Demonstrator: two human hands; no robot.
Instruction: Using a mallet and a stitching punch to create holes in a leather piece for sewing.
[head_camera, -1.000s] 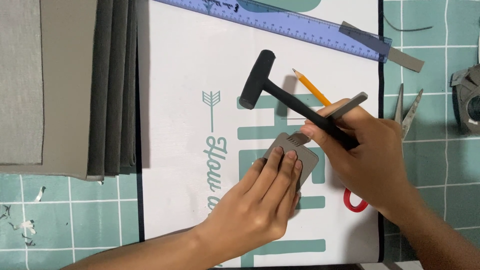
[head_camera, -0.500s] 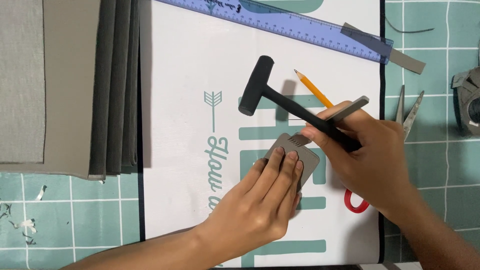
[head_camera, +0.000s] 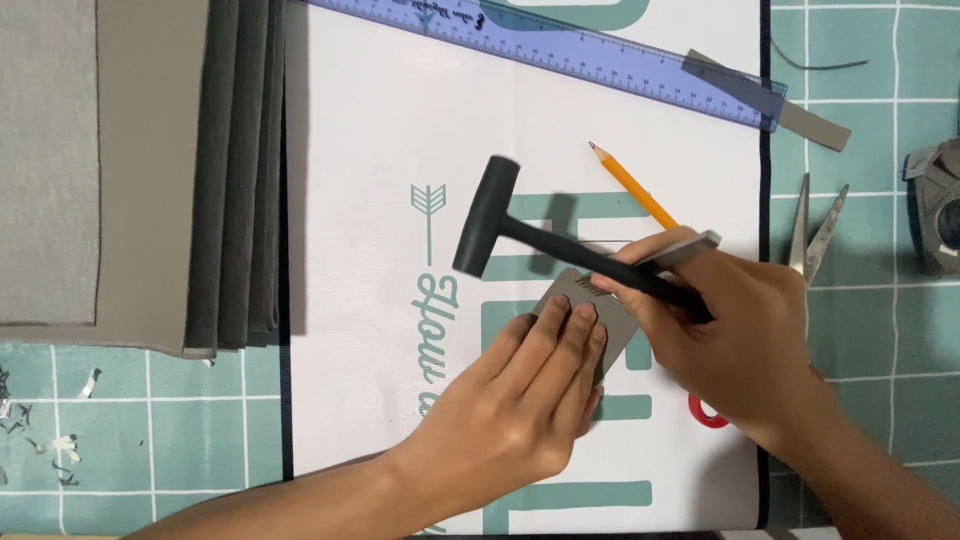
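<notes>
**Grey leather being pressed flat under a raised mallet**

Resting on a teal grid cutting mat (head_camera: 880, 340), with a white printed sheet (head_camera: 380, 130) laid over this surface. Lying at far left, a folded stack of grey fabric (head_camera: 140, 170). Pinning the small grey leather piece (head_camera: 575, 295) to the sheet, near its middle, with the left hand (head_camera: 520, 400): palm down, fingers straight, closing on nothing. Clenching the right hand (head_camera: 740, 340) on the black mallet (head_camera: 490, 225), head lifted and slightly blurred to the left of the piece; also pinching a thin grey metal tool (head_camera: 690, 247) between the fingers, tip hidden.

Doing it well, as a judgement: keeping the left fingertips clear of the row of small marks on the piece's upper edge, standing the tool upright before striking, holding the leather flat and unmoving, landing short square blows.

Counting, largest first:
- one cutting mat
- one printed sheet
- one fabric stack
- one blue ruler (head_camera: 560, 45)
- one mallet
- one pair of scissors (head_camera: 815, 235)
- one yellow pencil (head_camera: 630, 182)
- one grey strip (head_camera: 800, 110) by the ruler's end
- one leather piece
- one metal tool
</notes>
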